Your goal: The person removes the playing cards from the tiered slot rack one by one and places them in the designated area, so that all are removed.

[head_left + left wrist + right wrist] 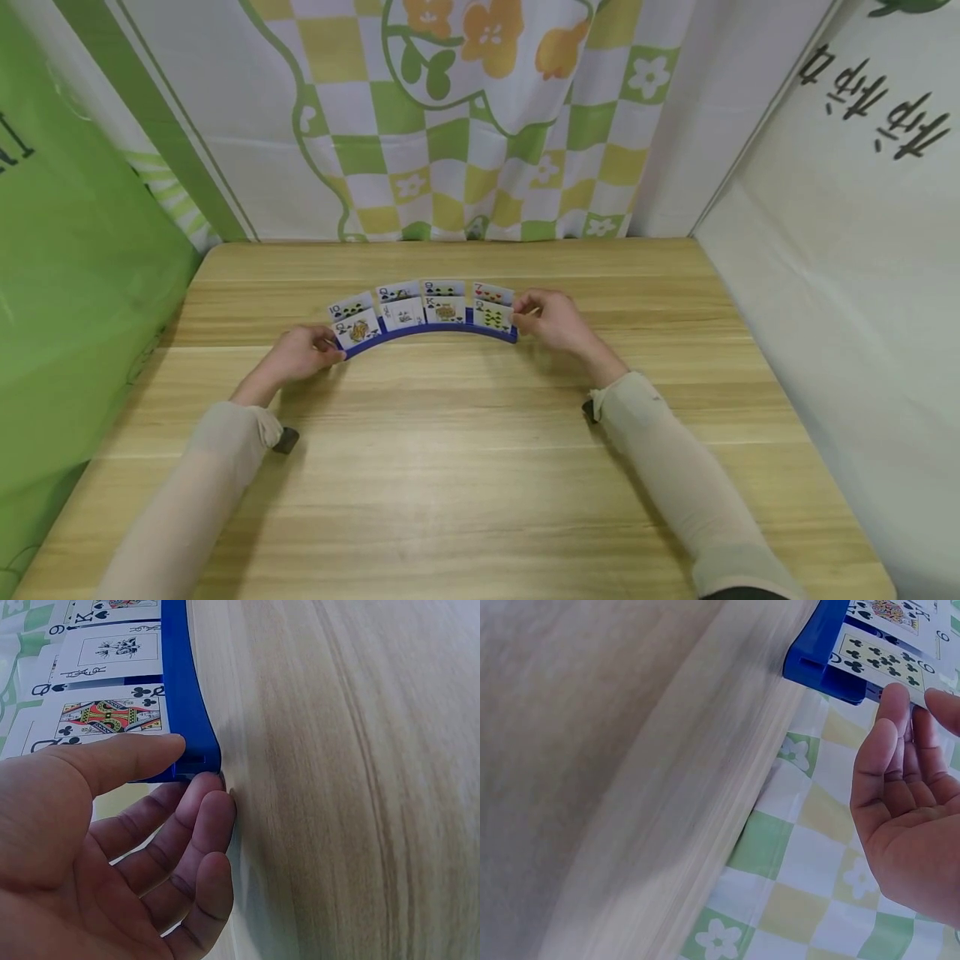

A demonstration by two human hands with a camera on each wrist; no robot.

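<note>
The blue rack (420,330) stands on the far half of the bench (450,467), bowed and carrying two rows of cards. The left hand (302,353) has its fingers clamped on one end of the rack; the right hand (557,321) pinches the outer edge of the club card (492,316) at the other. I'd judge this is seating or straightening that card; the move calls for a steady rack and a gentle release.

The rest of the front row reads Q of clubs (357,331), JOKER (404,314) and K (446,310); behind stand 10 (349,307), Q of spades (398,289), 9 (444,287) and a red 7 (493,293). The club card looks like a nine, though I can't be sure. The white sheet (847,250) bears brushed characters, 柿柿 among them; the green sheet (75,275) shows a cut-off "IN".
</note>
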